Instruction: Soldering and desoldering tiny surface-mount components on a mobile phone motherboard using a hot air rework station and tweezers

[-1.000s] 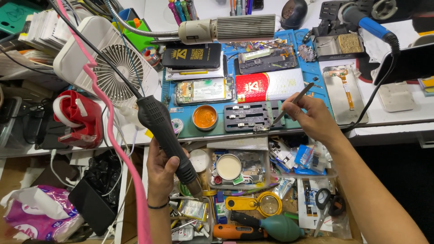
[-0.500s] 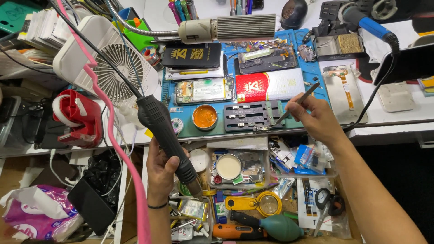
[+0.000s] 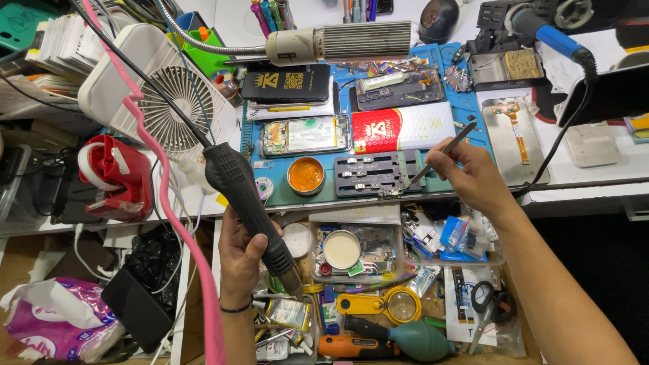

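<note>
Matt black plastic hot-air handle (image 3: 247, 203) — shiny metal tweezers (image 3: 439, 152) (blue rubbery mat (image 3: 473, 88)).

One head-worn camera is looking steeply down, fairly close, over the worktop (image 3: 595, 177) near edge and open drawer (image 3: 351, 217).
</note>
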